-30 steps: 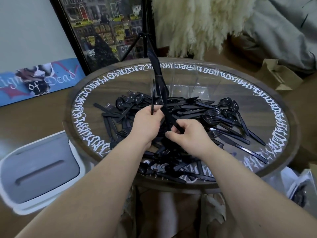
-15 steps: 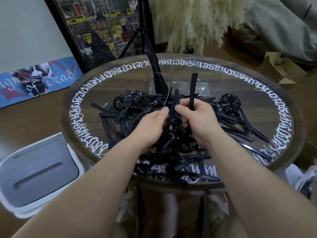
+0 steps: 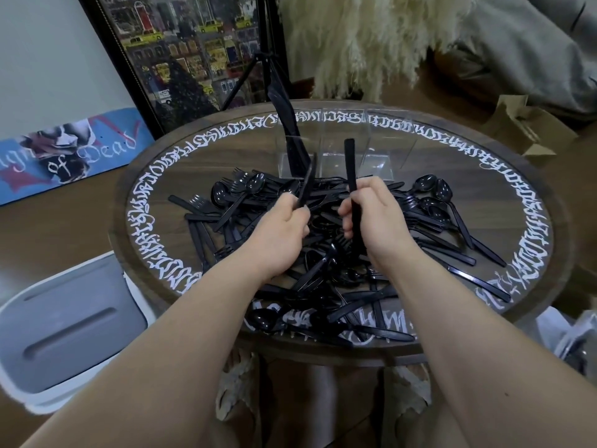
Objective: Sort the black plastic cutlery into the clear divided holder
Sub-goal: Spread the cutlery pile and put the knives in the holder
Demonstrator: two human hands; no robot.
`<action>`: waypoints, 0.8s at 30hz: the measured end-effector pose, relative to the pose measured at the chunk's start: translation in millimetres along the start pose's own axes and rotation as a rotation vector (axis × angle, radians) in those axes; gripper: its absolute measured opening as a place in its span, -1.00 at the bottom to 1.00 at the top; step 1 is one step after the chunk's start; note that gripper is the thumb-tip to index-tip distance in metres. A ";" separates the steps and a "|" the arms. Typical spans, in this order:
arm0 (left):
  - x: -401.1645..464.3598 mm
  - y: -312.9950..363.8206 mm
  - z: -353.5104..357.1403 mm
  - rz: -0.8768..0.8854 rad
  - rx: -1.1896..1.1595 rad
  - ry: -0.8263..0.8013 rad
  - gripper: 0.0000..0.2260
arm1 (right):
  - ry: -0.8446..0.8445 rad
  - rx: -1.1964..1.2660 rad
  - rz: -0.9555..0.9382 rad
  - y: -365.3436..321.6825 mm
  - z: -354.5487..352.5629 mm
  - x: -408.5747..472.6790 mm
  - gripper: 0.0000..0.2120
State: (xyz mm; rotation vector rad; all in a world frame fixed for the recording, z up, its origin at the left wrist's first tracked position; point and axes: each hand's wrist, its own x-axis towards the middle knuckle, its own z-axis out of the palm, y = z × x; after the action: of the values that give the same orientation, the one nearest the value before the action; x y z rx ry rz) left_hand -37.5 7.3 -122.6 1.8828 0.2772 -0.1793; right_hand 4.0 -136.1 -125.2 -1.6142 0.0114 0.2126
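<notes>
Gripping one knife point(image 3: 306, 182) in your left hand point(image 3: 284, 227) and another point(image 3: 351, 176) in your right hand point(image 3: 374, 218) — drop them handle-up into the holder point(image 3: 381, 150), same slot.

cutlery pile point(image 3: 339, 253): black forks, spoons and knives, tangled across the table's middle
holder point(image 3: 342, 150): clear, divided, upright at the far side; left section holds dark pieces

Bare forearms point(image 3: 181, 321), no sleeves, no jewellery
</notes>
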 end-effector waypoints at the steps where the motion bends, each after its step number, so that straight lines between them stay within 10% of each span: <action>1: 0.0 -0.3 -2.3 0.016 0.013 0.016 -0.82 | 0.014 -0.012 0.009 0.0 -3.0 1.1 -0.85; 12: -0.5 0.8 -27.5 0.164 0.369 0.399 -0.77 | -0.036 -0.446 -0.054 -2.5 -24.1 3.2 -0.85; 24: 0.9 -5.6 -18.2 0.354 0.803 0.343 -0.66 | -0.347 -1.037 -0.424 -5.4 -16.0 -3.8 -0.76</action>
State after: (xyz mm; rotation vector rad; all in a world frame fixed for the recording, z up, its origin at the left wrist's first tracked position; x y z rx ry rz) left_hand -38.4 26.3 -122.1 2.7251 0.0952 0.3282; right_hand 3.1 -152.1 -118.6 -2.5244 -0.8185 0.1705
